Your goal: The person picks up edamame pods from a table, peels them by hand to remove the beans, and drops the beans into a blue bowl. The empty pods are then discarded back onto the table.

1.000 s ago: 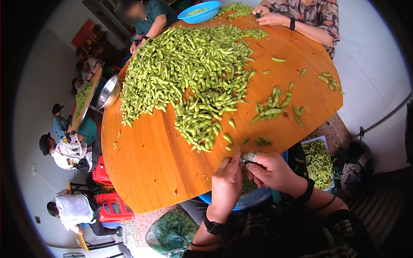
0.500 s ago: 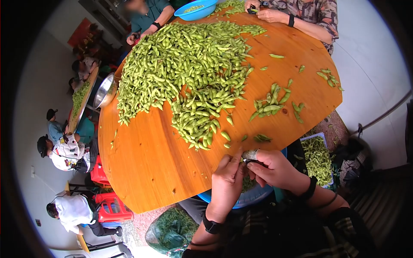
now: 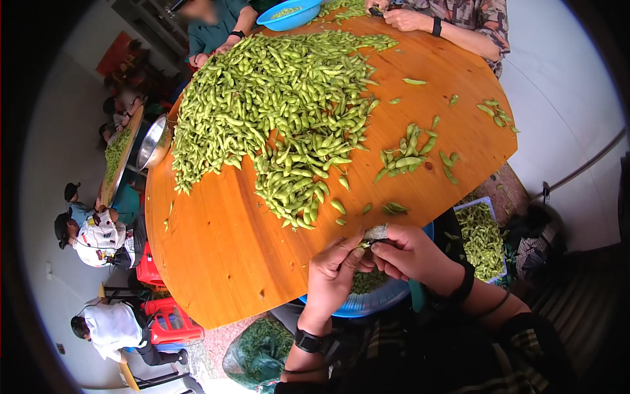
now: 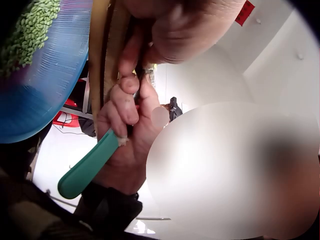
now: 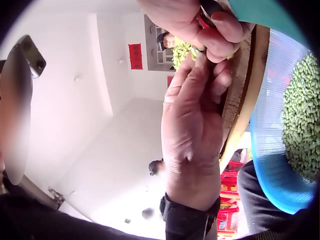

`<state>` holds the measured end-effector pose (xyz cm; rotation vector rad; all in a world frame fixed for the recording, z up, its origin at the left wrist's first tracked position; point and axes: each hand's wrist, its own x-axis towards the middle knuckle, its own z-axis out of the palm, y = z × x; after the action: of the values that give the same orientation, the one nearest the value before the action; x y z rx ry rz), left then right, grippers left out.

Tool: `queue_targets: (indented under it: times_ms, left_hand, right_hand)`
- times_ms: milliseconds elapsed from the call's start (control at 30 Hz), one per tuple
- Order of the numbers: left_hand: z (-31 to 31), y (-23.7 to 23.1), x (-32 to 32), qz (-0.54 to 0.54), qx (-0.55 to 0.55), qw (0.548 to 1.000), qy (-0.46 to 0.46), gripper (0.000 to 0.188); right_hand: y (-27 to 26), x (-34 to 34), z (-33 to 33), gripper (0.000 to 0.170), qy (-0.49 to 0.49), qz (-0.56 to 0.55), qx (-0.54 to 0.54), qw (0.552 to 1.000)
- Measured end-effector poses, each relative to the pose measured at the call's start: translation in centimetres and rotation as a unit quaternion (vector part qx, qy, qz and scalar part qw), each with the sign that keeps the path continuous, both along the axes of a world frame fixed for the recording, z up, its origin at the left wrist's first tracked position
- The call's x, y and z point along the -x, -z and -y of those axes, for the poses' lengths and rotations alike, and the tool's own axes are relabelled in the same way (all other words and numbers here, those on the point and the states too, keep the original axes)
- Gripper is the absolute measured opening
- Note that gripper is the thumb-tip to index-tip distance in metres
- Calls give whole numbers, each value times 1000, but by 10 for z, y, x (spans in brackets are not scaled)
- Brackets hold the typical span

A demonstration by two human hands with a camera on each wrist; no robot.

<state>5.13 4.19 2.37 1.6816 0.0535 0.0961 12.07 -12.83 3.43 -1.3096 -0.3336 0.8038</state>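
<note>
Both hands meet at the near table edge, over a blue basin [image 3: 377,304] of shelled green beans [image 5: 306,120]. My left hand [image 3: 331,269] pinches a green soybean pod [image 3: 365,243] between thumb and fingers. Right against the pod is my right hand [image 3: 413,256], gripping a tool with a flat teal handle [image 4: 87,167] that sticks out below the palm. The tool's working end is mostly hidden by the fingers. A grey wrap [image 3: 377,232] covers one digit of the right hand. Beyond them, a large heap of soybean pods [image 3: 262,98] covers the wooden table [image 3: 216,249].
Small groups of pods [image 3: 403,157] lie at the table's right. A person [image 3: 469,33] sits across, hands at work, near another blue basin [image 3: 289,14]. A crate of pods [image 3: 482,240] and a green net bag [image 3: 259,354] stand on the floor. Red stools [image 3: 172,320] are at left.
The left hand's index finger, straight and pointing up before, is now bent in, and a pod shows between the hands. Both hands keep together. The head view has shifted slightly.
</note>
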Motion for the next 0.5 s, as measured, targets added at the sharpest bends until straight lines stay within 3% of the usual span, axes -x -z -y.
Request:
queue_targets:
  times_ms: [100,167,233,267,333,400,467,500]
  left_hand:
    - [-11,2,0,-30,80,995,42,33]
    - [-13,-6,-4,-95,216,971,35,35]
    - [-16,-9,-6,-100,228,968,31,33]
    - [-17,-10,-6,-110,261,958,34,29]
    - [-18,-8,-5,-115,294,948,36,25]
    - [-16,0,-4,-84,352,932,-27,20]
    - [-15,-1,-4,-73,343,936,-44,19]
    - [-14,-1,-4,-63,333,939,-58,18]
  right_hand:
    - [-9,-2,3,8,-8,-35,12,999]
    - [-9,-2,2,9,-14,-26,23,999]
    - [-3,5,-2,9,26,134,32,990]
    - [-2,7,-7,9,23,135,32,990]
    - [-3,8,-16,8,139,413,7,900]
    - [-1,5,-8,7,104,425,43,898]
    - [-2,4,-3,7,71,433,80,895]
    - [-5,4,-1,7,73,373,100,920]
